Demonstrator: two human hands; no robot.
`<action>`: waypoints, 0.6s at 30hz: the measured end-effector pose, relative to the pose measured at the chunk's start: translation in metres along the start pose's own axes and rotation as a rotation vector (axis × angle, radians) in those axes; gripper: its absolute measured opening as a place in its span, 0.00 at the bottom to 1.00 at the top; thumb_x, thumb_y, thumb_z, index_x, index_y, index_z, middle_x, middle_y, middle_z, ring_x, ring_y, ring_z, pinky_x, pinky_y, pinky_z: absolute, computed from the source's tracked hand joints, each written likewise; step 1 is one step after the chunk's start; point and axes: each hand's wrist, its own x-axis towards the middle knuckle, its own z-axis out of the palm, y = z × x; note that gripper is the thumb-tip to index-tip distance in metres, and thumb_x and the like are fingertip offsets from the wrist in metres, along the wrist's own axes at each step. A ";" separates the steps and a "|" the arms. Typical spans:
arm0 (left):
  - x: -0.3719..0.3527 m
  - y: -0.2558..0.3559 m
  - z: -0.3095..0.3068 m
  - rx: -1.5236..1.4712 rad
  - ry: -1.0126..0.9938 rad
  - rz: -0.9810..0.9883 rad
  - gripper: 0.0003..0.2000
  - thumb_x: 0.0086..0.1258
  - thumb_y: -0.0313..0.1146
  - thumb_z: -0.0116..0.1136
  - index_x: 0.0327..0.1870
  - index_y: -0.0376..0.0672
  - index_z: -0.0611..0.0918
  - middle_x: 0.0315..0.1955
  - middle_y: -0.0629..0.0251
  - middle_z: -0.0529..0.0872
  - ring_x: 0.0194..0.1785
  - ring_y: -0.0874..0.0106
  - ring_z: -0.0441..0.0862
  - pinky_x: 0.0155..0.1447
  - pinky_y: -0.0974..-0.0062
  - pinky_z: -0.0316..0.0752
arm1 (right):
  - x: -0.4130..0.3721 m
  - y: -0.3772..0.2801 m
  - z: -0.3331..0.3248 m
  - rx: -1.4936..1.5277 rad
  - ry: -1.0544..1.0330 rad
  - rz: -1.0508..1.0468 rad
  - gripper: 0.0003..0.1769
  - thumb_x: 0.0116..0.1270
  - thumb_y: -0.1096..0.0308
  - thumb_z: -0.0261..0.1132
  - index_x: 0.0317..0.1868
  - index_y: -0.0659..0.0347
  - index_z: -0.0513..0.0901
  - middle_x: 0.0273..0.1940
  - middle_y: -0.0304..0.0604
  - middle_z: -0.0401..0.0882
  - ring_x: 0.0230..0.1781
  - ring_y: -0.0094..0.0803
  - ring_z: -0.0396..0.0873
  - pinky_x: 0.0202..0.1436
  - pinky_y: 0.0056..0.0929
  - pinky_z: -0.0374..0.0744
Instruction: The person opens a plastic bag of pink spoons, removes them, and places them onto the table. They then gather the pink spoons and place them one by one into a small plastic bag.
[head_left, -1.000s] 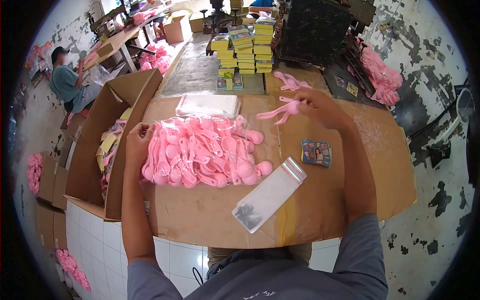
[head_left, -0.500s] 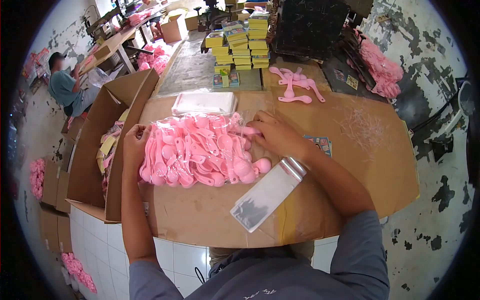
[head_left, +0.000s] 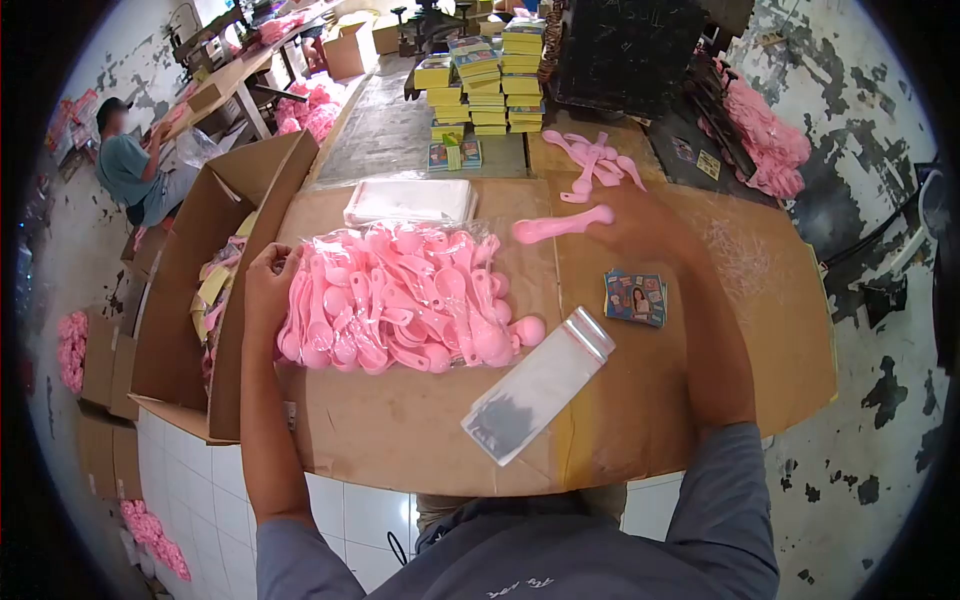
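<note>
A clear plastic bag full of pink scoop spoons lies in front of me on the cardboard-covered table. At its left end, my left hand is closed on the plastic edge. My right hand is smeared by motion to the right of the bag, with a loose pink spoon at its fingers. Just beyond that hand rests a small pile of pink spoons, partly hidden by it. One spoon's round bowl sticks out at the bag's lower right.
Clear plastic sleeves lie near the front edge, beside small printed cards. Another sleeve stack sits behind the bag. An open carton stands left, card stacks at the back. A person sits far left.
My right hand has left the bag's right end and moved right, towards the spoon pile, uncovering the printed cards. A loose spoon now shows at its fingers. My left hand stays on the bag.
</note>
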 end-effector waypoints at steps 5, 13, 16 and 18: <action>0.002 -0.006 0.001 0.017 0.003 0.031 0.16 0.75 0.39 0.66 0.40 0.30 0.85 0.30 0.58 0.88 0.33 0.75 0.82 0.41 0.71 0.78 | 0.010 0.013 0.011 -0.409 0.547 -0.020 0.16 0.67 0.62 0.65 0.48 0.63 0.88 0.46 0.56 0.87 0.47 0.51 0.85 0.51 0.45 0.83; 0.000 0.000 -0.002 0.035 -0.004 0.012 0.17 0.75 0.40 0.66 0.41 0.30 0.85 0.31 0.57 0.89 0.34 0.73 0.83 0.42 0.69 0.78 | -0.008 -0.082 0.031 0.311 -0.618 -0.240 0.21 0.63 0.62 0.74 0.53 0.61 0.83 0.46 0.48 0.82 0.53 0.48 0.82 0.61 0.42 0.79; -0.001 0.004 -0.002 0.036 -0.006 0.009 0.17 0.75 0.40 0.66 0.41 0.30 0.85 0.32 0.56 0.89 0.35 0.73 0.83 0.42 0.69 0.79 | -0.020 -0.087 0.051 0.158 -0.384 -0.432 0.21 0.62 0.63 0.72 0.53 0.61 0.81 0.45 0.49 0.83 0.48 0.51 0.83 0.57 0.45 0.81; -0.001 0.003 -0.001 0.039 -0.004 0.015 0.17 0.76 0.41 0.66 0.41 0.30 0.85 0.32 0.55 0.89 0.35 0.72 0.84 0.42 0.69 0.79 | -0.021 -0.090 0.051 0.253 -0.339 -0.430 0.21 0.61 0.64 0.71 0.53 0.62 0.80 0.43 0.51 0.83 0.46 0.53 0.84 0.55 0.46 0.81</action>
